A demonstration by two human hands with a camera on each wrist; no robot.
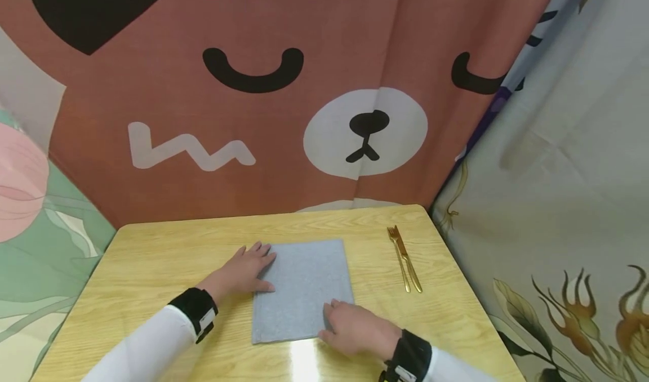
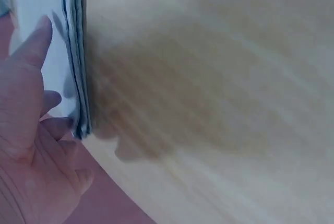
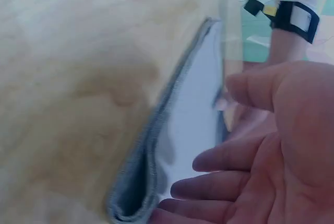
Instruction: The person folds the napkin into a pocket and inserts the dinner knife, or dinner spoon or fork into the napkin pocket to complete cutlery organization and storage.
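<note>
A folded grey-blue cloth [image 1: 304,286], like a napkin, lies flat on the wooden table. My left hand [image 1: 245,270] is at its upper left edge, fingers spread, with thumb and fingertips touching the cloth. In the left wrist view, several stacked layers show along the edge of the cloth [image 2: 76,51]. At the lower right edge, my right hand [image 1: 357,328] rests its fingertips on the cloth, fingers slightly bent. The right wrist view shows a rounded, slightly gaping fold in the cloth [image 3: 190,114] beside the extended fingers.
A gold fork [image 1: 399,261] and a gold knife [image 1: 409,261] lie side by side to the right of the cloth. Behind the table [image 1: 167,252] hangs a brown bear-print curtain [image 1: 284,145]. A pale floral curtain [image 1: 547,201] borders the right side.
</note>
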